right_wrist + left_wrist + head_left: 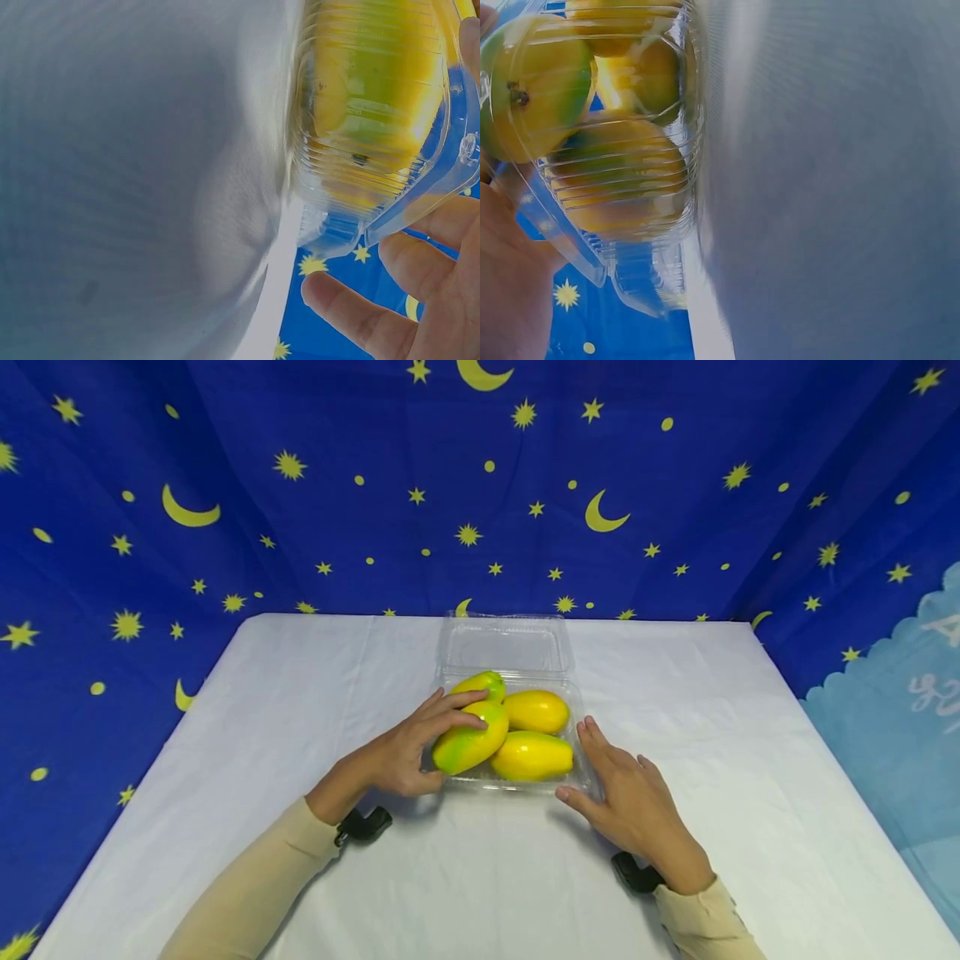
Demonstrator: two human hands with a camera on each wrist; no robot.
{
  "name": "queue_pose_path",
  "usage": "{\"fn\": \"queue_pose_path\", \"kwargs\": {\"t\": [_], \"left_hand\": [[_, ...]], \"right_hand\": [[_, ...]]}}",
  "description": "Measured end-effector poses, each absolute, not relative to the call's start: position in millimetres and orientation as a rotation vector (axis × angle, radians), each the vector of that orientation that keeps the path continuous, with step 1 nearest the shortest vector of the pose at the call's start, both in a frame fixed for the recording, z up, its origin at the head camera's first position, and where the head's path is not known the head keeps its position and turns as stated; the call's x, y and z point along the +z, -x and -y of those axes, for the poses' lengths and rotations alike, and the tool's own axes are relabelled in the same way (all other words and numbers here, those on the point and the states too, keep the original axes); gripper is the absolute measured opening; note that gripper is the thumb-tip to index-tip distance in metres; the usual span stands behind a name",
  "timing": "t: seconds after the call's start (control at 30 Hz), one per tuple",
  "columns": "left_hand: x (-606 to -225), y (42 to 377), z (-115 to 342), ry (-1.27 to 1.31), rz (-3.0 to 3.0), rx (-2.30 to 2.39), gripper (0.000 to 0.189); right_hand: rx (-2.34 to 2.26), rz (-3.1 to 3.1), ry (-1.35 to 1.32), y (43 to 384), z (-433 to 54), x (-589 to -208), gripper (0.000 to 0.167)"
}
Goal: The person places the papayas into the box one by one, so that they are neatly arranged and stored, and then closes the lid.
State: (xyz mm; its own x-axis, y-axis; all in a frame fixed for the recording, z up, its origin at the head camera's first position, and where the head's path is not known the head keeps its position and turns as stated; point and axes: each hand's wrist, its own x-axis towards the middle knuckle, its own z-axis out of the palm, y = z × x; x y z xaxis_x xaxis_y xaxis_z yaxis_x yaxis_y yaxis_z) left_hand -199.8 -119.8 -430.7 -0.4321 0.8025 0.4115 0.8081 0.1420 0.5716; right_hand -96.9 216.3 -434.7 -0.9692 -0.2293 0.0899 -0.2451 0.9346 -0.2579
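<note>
A clear plastic clamshell box [510,786] lies on the table, its hinged lid [504,647] laid back. My left hand [405,752] grips a yellow-green mango [468,747] at the box's front left, fingers over its top and thumb low at the near side. That mango sits higher than the others and overlaps one behind it [480,681]. Two yellow mangoes, one at the back [537,711] and one in front [534,756], lie in the right half. My right hand [630,797] is at the box's right side, fingers extended along the rim and thumb by the near corner.
A white cloth [337,685] covers the table under the box. Behind and to the sides hangs a blue curtain [375,527] with yellow stars and moons. At the right is a light blue printed panel [900,718]. Black wrist cameras sit beneath both wrists.
</note>
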Motion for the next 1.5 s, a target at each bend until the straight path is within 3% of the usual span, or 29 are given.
{"fn": "queue_pose_path", "kwargs": {"t": [0.83,1.5], "left_hand": [[-419,198,121,1.662,2.31,-1.254,0.076],[-399,213,128,1.519,2.286,-1.422,0.083]], "right_hand": [[0.445,3.005,-0.357,96,-220,-427,0.096],[0.514,2.894,-0.441,125,-227,-392,0.084]]}}
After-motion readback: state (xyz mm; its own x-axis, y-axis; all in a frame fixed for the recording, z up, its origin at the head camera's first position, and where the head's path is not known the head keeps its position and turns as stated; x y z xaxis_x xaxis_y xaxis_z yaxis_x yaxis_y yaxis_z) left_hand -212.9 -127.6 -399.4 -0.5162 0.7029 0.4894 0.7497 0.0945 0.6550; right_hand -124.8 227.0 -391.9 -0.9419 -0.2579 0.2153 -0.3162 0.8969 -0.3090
